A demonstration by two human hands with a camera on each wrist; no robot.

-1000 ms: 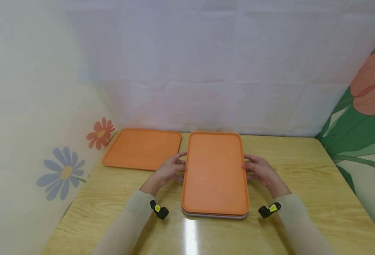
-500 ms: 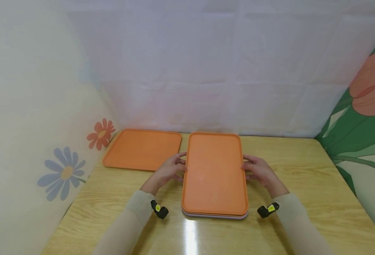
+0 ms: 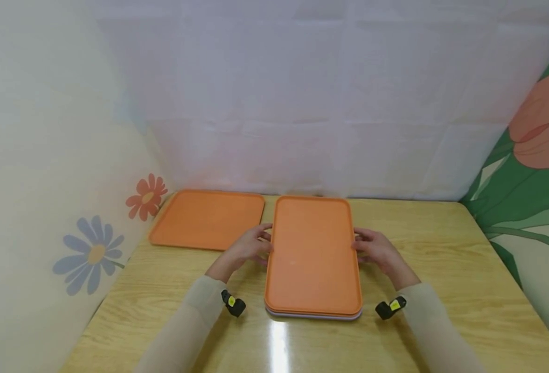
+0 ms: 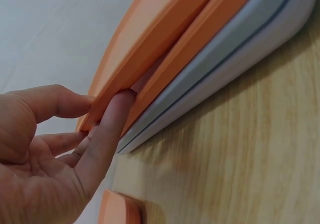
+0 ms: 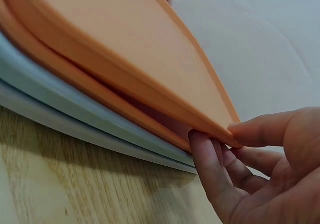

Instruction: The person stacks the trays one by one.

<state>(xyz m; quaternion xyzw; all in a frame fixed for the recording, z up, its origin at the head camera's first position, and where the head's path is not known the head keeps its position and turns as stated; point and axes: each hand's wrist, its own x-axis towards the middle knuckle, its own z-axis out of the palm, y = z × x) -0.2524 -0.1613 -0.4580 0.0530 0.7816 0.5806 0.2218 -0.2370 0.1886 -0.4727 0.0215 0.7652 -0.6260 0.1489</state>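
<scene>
A stack of rectangular trays stands lengthwise at the table's middle. Its top orange tray [image 3: 313, 259] is pinched at the left side by my left hand [image 3: 246, 247] and at the right side by my right hand [image 3: 379, 251]. Each thumb lies at the rim, with fingers tucked under it. In the left wrist view a narrow gap parts this tray from a second orange tray [image 4: 200, 34]. Below that sit a pale grey-green tray [image 4: 215, 46] and a pale lilac tray [image 4: 240, 59]. The right wrist view shows the same gap by the fingertips [image 5: 200, 139].
Another orange tray [image 3: 209, 217] lies crosswise at the back left of the wooden table [image 3: 442, 259], near the left hand. A white cloth [image 3: 265, 103] hangs behind the table. Flower-painted walls flank both sides.
Both hands keep their hold on the top orange tray. The right forearm has shifted slightly to the left; otherwise hardly anything differs.
</scene>
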